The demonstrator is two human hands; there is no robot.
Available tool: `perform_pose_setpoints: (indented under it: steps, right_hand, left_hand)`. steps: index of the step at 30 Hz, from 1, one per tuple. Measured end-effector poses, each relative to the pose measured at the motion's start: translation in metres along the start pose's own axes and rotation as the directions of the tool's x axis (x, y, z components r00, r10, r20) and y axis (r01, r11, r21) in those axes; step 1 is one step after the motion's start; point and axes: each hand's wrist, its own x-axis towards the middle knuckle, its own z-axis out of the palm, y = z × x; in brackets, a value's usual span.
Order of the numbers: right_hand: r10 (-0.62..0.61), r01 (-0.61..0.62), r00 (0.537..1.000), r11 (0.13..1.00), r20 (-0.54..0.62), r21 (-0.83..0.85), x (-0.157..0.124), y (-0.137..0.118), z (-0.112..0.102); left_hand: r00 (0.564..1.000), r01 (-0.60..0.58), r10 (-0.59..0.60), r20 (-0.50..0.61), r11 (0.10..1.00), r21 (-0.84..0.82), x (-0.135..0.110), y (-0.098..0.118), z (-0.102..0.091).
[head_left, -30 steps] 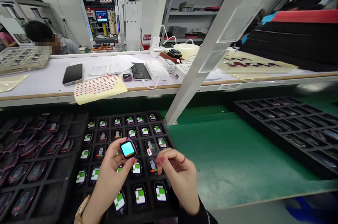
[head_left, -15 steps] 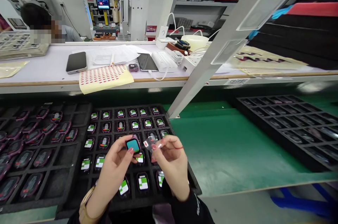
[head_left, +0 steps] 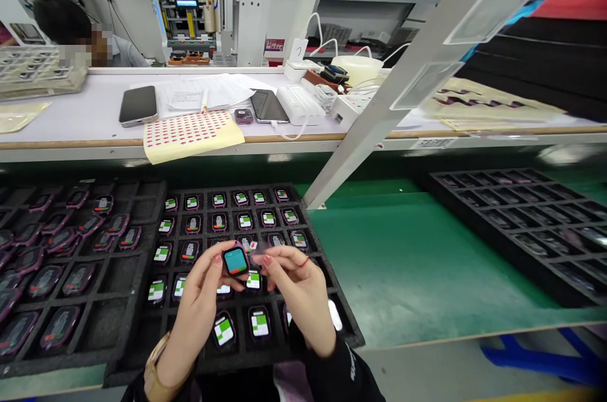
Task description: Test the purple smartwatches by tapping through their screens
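Between the thumb and fingers of my left hand [head_left: 203, 282] is a smartwatch body [head_left: 236, 260] with a lit teal screen and no strap. My right hand [head_left: 298, 285], just to its right, pinches a clear protective film [head_left: 258, 253] with a small red-marked tab. The film's edge is close to the watch; whether they touch I cannot tell. Below both hands lies a black foam tray [head_left: 327, 275] whose compartments hold several watches, many with green-and-white screens, such as one watch [head_left: 259, 324] near the front. My hands hide part of the tray's middle.
Another black tray [head_left: 107, 316] with purple-rimmed watches sits at left, and a third tray [head_left: 516, 212] at right on the green bench [head_left: 408, 263]. A slanted metal post [head_left: 360, 130] rises behind. The shelf holds phones, a yellow sticker sheet [head_left: 194, 136] and chargers. A person [head_left: 71, 29] sits beyond.
My right hand has moved slightly left, bringing the film nearer the watch. The left thumb has shifted off the screen to the watch's edge. The camera view has shifted slightly.
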Motion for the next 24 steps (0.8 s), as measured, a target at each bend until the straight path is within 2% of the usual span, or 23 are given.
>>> perform_pose_setpoints:
  steps: [5, 14, 21, 24]
  right_hand:
    - [-0.030, 0.032, 0.999, 0.997, 0.028, -0.074, -0.0001, 0.0012, -0.0003]
    - [-0.005, 0.005, 1.000, 1.000, 0.025, -0.021, -0.0001, -0.0024, 0.0034]
    - [0.019, -0.019, 1.000, 1.000, 0.017, -0.005, -0.0012, 0.0028, -0.0004]
    - [0.002, -0.002, 1.000, 1.000, 0.002, -0.015, -0.0015, 0.0040, 0.0023]
  left_hand:
    - [1.000, -0.001, 0.001, 0.008, 1.000, 0.002, -0.0008, 0.0010, 0.0000]
    - [0.999, -0.037, 0.036, 0.023, 0.999, 0.011, -0.0009, 0.0021, 0.0034]
    - [0.997, -0.062, 0.064, -0.038, 0.997, 0.055, 0.0001, -0.0019, 0.0003]
    - [0.999, -0.043, 0.043, -0.012, 0.999, 0.024, -0.0015, -0.0006, -0.0005]
